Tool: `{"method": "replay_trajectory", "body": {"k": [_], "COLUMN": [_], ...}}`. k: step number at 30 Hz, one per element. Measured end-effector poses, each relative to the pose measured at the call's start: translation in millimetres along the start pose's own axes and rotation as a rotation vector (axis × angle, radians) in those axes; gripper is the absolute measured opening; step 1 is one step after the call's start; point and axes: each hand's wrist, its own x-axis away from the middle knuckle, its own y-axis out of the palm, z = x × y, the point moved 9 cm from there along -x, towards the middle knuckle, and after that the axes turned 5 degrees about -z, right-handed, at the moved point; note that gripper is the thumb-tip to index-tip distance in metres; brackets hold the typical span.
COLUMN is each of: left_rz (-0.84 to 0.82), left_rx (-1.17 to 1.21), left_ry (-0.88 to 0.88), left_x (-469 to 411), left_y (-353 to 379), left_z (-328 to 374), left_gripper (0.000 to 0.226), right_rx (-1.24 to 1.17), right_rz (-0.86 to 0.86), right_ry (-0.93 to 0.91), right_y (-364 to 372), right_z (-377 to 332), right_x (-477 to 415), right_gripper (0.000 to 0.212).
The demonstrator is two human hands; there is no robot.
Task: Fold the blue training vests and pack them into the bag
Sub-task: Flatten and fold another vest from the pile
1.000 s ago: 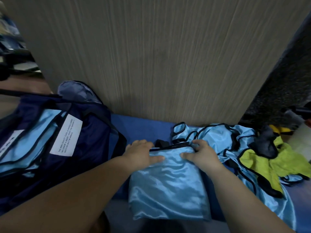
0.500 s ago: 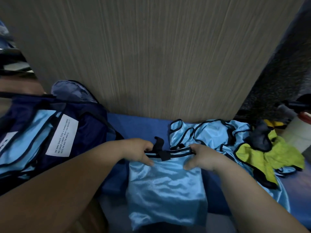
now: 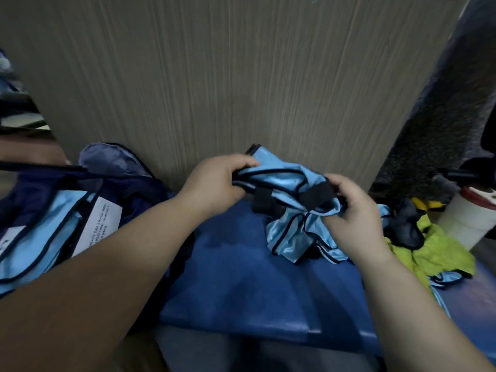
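Observation:
A light-blue training vest (image 3: 281,181) with black trim hangs crumpled above the blue surface (image 3: 255,277). My left hand (image 3: 214,181) grips its upper left edge. My right hand (image 3: 351,216) pinches its right side near a black strap, and the loose cloth droops below the hands. At the left lies the open navy bag (image 3: 134,189). Inside it are folded light-blue vests (image 3: 40,232) and a white label (image 3: 100,226).
A wood-grain panel (image 3: 241,76) stands upright right behind the surface. At the right lie a yellow-green vest (image 3: 440,251) with dark cloth on it and a strip of light-blue cloth (image 3: 442,277). A white container with a red lid (image 3: 472,210) stands beyond them.
The neatly folded vest my hands pressed on the blue surface is no longer there. Both hands have risen and now hold a crumpled vest above the surface, further right.

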Motion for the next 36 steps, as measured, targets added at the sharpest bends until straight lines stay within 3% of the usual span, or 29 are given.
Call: {"method": "replay_trajectory", "body": {"k": [2,4,6,9,11,15,19,22,24,27,31,33,36], "left_rz": [-0.197,-0.509,-0.756,-0.834,-0.829,-0.859,-0.875,-0.828,-0.774,-0.624,-0.484,-0.429,-0.373], "left_rx": [-0.115,-0.290,-0.376,-0.353,-0.358,-0.267,-0.119,-0.031,-0.035,-0.081,-0.199,-0.347,-0.429], "left_ry": [-0.027,-0.066,-0.125,-0.177,-0.181,-0.201,-0.237,-0.304,-0.327,-0.375,-0.390,-0.346,-0.309], "left_x": [14.1,37.2,65.2,86.1,89.0,89.5,86.5,82.2,77.7,70.3,67.6,64.6,63.0], "left_y": [27.2,68.5,102.9,122.7,123.9,120.6,116.7,115.5,116.8,117.5,117.5,116.7,120.6], "left_z": [-15.0,-37.3,-58.9,-72.1,-73.7,-64.1,-54.6,-59.9,-65.8,-78.5,-83.8,-79.6,-72.4], "left_gripper": [0.034,0.028,0.029,0.028,0.031,0.011,0.006,0.020,0.027,0.018,0.013,0.023,0.046], "right_rx": [0.034,0.140,0.235,0.294,0.312,0.174,0.007,-0.076,-0.017,0.150,0.381,0.417,0.390], "right_rz": [-0.261,-0.602,-0.896,-1.063,-1.099,-1.116,-1.103,-1.103,-1.087,-0.939,-0.809,-0.790,-0.717], "right_ry": [0.028,0.167,0.334,0.453,0.471,0.492,0.555,0.621,0.640,0.647,0.588,0.601,0.599], "right_y": [26.0,57.8,78.6,83.6,80.2,75.7,62.4,57.3,56.0,50.6,48.4,49.0,47.4], "right_z": [15.6,42.1,65.7,75.4,73.0,70.6,68.6,69.8,76.9,92.3,100.4,102.8,103.4], "right_x": [8.7,32.5,63.5,83.1,85.5,89.1,89.6,93.8,93.7,84.1,74.2,73.8,70.5], "right_gripper": [0.047,0.033,0.032,0.034,0.045,0.030,0.026,0.022,0.025,0.043,0.035,0.032,0.059]}}
